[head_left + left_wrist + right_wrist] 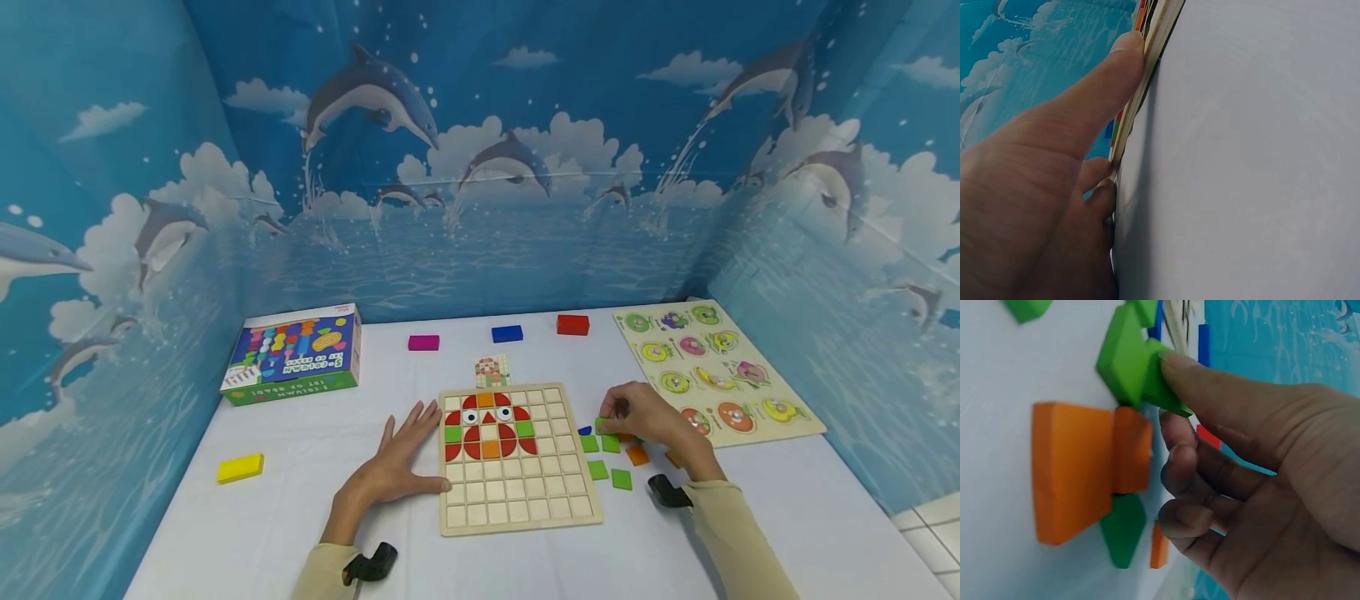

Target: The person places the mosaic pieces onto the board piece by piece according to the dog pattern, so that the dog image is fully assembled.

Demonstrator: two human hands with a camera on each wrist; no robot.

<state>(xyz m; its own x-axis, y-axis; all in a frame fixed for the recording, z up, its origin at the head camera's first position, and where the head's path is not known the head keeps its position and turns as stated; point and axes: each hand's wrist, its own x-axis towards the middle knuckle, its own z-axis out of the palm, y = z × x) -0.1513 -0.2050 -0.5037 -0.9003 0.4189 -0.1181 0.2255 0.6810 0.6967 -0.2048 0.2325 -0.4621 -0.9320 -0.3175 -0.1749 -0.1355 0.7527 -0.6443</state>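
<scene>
Left hand (401, 467) lies flat, fingers spread, bracing the grid board (517, 458) near the worktop's front edge; right hand (645, 417) pinches a green tile (1160, 378) from the loose pile just right of it

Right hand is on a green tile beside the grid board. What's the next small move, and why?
Probably lift the green tile clear: the right hand already pinches it among loose pieces, while the left hand lies flat against the grid board, whose lower rows are bare.
</scene>
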